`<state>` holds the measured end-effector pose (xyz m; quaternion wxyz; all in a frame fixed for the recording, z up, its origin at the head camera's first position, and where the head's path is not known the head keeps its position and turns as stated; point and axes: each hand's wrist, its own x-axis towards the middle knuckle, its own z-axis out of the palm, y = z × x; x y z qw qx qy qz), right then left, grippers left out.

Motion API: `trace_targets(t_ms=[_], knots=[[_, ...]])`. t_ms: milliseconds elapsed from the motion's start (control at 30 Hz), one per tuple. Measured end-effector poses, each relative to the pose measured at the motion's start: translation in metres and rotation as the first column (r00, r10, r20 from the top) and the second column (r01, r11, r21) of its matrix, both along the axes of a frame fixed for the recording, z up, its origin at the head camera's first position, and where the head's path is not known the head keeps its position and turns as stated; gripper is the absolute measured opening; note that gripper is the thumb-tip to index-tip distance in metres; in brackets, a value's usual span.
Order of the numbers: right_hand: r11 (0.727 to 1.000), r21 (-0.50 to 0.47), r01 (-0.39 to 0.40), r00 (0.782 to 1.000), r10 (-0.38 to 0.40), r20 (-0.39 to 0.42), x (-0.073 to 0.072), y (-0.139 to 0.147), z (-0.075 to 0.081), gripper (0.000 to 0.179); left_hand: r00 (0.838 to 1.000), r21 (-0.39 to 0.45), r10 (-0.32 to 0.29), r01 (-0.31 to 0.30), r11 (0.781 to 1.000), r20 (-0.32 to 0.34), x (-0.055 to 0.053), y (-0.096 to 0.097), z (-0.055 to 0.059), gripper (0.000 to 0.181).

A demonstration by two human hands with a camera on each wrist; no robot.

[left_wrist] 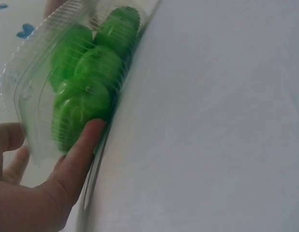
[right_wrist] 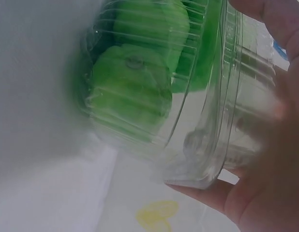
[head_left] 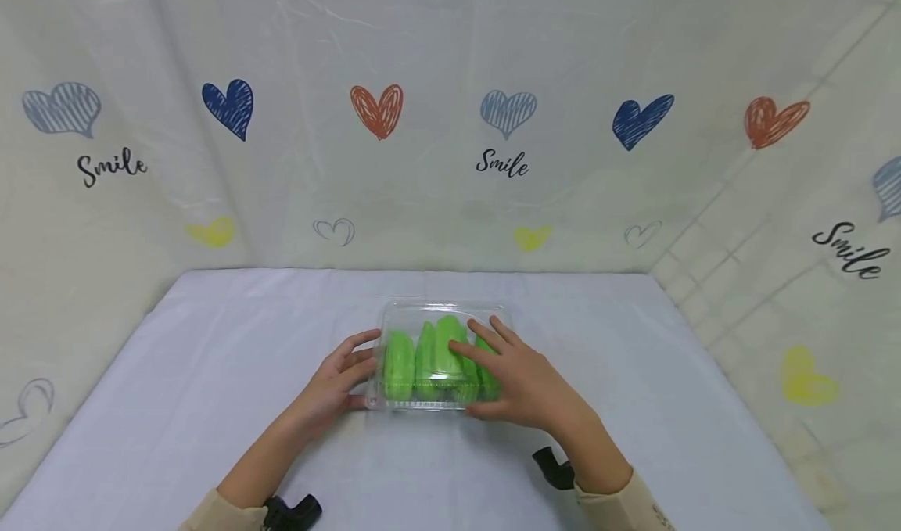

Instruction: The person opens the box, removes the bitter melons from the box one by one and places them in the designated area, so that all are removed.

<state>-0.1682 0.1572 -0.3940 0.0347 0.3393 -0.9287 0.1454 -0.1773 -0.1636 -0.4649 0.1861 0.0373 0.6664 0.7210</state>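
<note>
A clear plastic clamshell box (head_left: 425, 406) stands on the white cloth. Inside it lie several long bright green pieces (head_left: 399, 365) with rounded ends, one showing a small dimple in the right wrist view. My left hand (head_left: 327, 386) holds the box's left end, fingers at the far corner and thumb low near the front corner. In the left wrist view one digit (left_wrist: 74, 164) lies along the ribbed side and others touch the rim. Spread over the right part of the lid is my right hand (head_left: 528, 378), its thumb at the near edge and its fingers across the top.
The white cloth (head_left: 246, 343) covers the table, whose far edge meets a pale hanging sheet (head_left: 436, 187) printed with hearts and "Smile". Black wrist mounts (head_left: 556, 468) sit near both beige sleeves (head_left: 619, 507).
</note>
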Motion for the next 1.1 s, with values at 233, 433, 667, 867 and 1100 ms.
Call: trace_targets(t_ms=[233,433,667,867,1100], knots=[[0.999,-0.004,-0.042,0.999,0.042,0.016,-0.002,0.005,0.003,0.078,1.0,0.013,0.004,-0.004,1.0,-0.001,-0.001,0.0,-0.001,0.052],[0.997,-0.018,-0.074,0.997,0.074,0.031,-0.002,0.011,0.004,0.075,1.0,0.022,-0.017,0.017,1.0,-0.007,0.0,0.001,-0.003,0.055],[0.993,-0.021,-0.119,0.993,0.119,0.018,-0.001,0.015,0.004,0.076,1.0,0.034,-0.011,0.011,0.999,-0.001,0.001,0.001,-0.001,0.053],[0.991,-0.012,-0.13,0.991,0.13,0.008,-0.001,0.014,0.003,0.077,1.0,0.027,-0.016,0.016,1.0,-0.011,0.003,0.0,-0.001,0.054],[0.994,-0.011,-0.111,0.993,0.111,0.031,0.001,0.013,0.003,0.076,1.0,0.023,-0.016,0.016,1.0,-0.002,0.003,0.001,0.0,0.054]])
